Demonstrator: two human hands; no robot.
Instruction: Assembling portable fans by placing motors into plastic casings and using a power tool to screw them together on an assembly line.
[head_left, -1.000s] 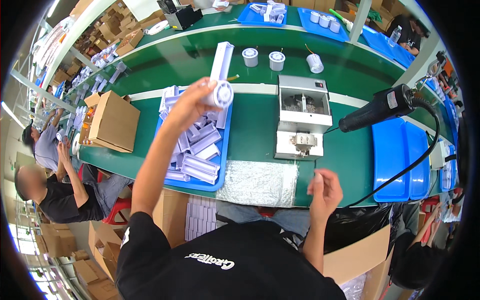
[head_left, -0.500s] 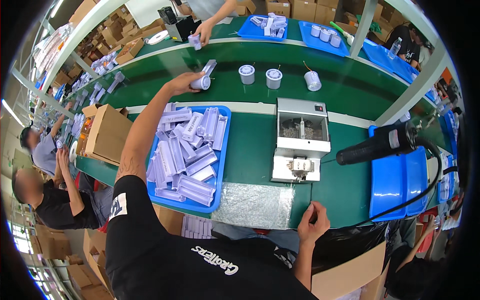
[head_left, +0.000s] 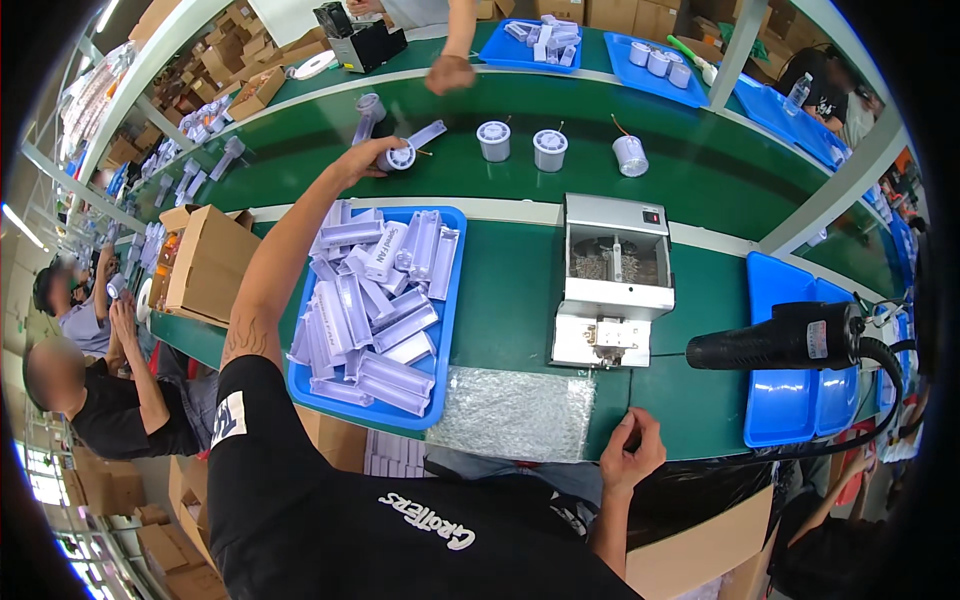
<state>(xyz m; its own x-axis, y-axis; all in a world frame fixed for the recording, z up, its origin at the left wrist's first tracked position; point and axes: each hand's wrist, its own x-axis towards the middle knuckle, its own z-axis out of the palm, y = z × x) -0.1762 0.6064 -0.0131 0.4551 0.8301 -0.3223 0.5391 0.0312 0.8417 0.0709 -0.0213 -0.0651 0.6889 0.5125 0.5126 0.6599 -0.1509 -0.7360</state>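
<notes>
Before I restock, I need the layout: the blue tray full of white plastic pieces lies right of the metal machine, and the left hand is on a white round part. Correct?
Not quite: the head view shows the blue tray of white plastic pieces left of the metal machine; the left hand is on a white round part.

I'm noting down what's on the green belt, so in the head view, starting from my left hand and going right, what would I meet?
Left hand, white round-headed part with a handle, upright white cylinder, second upright white cylinder, tipped white cylinder with an orange wire.
</notes>
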